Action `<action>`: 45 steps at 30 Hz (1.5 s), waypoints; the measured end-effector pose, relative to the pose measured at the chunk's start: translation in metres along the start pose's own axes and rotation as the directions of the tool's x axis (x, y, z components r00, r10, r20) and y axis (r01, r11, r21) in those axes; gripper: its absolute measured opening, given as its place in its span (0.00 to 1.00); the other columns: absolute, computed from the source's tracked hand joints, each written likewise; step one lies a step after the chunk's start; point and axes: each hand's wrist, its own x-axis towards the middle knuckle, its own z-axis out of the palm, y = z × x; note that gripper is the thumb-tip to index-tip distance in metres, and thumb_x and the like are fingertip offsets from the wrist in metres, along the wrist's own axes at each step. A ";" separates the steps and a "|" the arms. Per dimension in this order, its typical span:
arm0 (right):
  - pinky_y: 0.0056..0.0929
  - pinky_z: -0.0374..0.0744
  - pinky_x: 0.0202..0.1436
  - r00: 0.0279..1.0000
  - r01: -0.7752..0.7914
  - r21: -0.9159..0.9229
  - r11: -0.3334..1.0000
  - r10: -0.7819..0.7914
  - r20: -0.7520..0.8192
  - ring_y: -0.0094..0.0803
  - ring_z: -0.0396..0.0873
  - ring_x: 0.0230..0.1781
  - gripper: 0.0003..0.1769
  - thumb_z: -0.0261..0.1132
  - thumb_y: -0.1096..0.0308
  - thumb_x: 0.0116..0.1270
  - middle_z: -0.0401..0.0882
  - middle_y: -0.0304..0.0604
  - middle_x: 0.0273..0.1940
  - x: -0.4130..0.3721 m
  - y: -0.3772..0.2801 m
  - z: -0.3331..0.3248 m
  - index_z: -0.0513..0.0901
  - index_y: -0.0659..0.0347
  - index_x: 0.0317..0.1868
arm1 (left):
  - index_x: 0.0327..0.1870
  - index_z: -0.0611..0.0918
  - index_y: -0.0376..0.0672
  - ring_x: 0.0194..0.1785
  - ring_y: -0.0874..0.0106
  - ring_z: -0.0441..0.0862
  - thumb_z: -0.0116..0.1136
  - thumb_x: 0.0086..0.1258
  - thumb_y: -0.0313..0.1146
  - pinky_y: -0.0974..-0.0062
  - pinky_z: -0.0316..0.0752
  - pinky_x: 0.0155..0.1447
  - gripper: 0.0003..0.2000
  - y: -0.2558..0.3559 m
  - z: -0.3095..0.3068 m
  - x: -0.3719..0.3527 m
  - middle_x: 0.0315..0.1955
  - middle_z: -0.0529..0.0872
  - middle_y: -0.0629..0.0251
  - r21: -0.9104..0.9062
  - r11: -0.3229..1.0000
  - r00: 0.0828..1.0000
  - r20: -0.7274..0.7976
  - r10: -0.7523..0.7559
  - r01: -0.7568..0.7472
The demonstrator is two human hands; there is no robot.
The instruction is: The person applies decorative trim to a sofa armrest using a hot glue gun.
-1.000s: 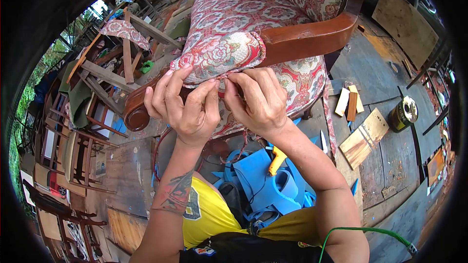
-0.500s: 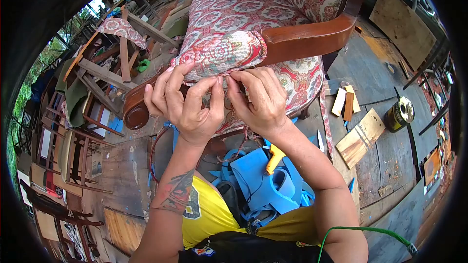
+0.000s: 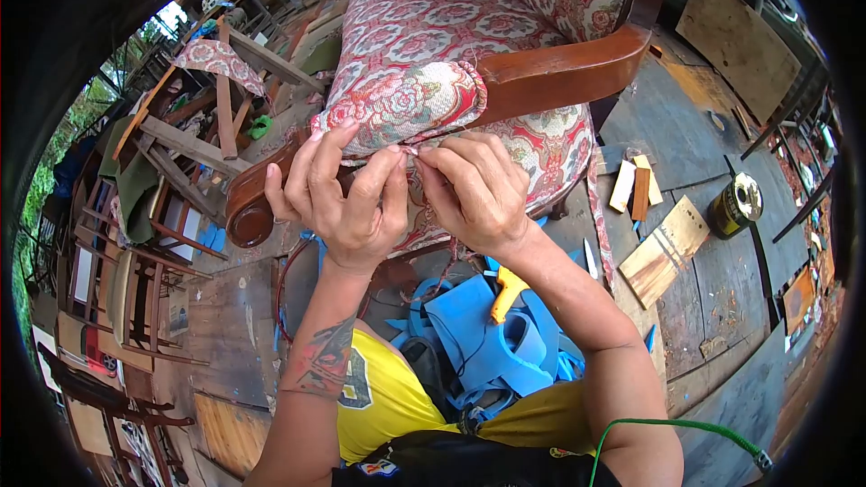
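Note:
A floral padded cover wraps the wooden armrest of a sofa with a matching floral seat. At the cover's lower edge, my left hand pinches the fabric edging between thumb and forefinger, its other fingers spread against the pad. Close beside it, my right hand pinches the same edging, fingers curled. The two sets of fingertips nearly meet. Whether a needle or thread is between them is too small to tell.
Blue foam scraps and a yellow-handled tool lie below my hands. To the right are a knife blade, wood blocks, a plank and an open can. Chair frames stand at left.
The fingertips of both hands have shifted slightly along the edging, and a bit of it now shows raised between them. The whole view has moved slightly.

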 end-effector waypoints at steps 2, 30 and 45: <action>0.33 0.83 0.36 1.000 0.010 -0.004 1.000 -0.010 -0.002 0.40 0.84 0.37 0.19 0.77 0.77 0.52 0.84 0.44 0.40 -0.001 0.000 -0.001 0.84 0.64 0.46 | 0.43 0.87 0.67 0.64 0.67 0.76 0.71 0.68 0.42 0.54 0.43 0.81 0.06 -0.001 -0.001 -0.001 0.57 0.85 0.73 0.023 1.000 0.999 0.034 0.017 -0.017; 0.49 0.84 0.46 -0.145 -0.673 -0.739 -0.041 0.986 0.077 0.56 0.87 0.38 0.13 0.64 0.65 0.66 0.87 0.65 0.35 -0.343 0.046 -0.327 0.89 0.68 0.38 | 0.38 0.92 0.62 0.54 0.80 0.78 0.69 0.72 0.54 0.61 0.58 0.66 0.10 -0.044 0.007 -0.008 0.54 0.86 0.87 0.312 0.912 0.964 0.110 0.242 -0.265; 0.29 0.81 0.32 -0.626 -0.766 -0.051 -0.640 0.727 0.283 0.28 0.83 0.30 0.24 0.66 0.77 0.61 0.83 0.42 0.36 -0.338 0.073 -0.311 0.79 0.75 0.59 | 0.43 0.81 0.66 0.71 0.61 0.67 0.60 0.79 0.51 0.49 0.42 0.83 0.06 -0.008 -0.009 -0.007 0.60 0.77 0.65 0.210 0.966 0.965 0.244 0.096 -0.149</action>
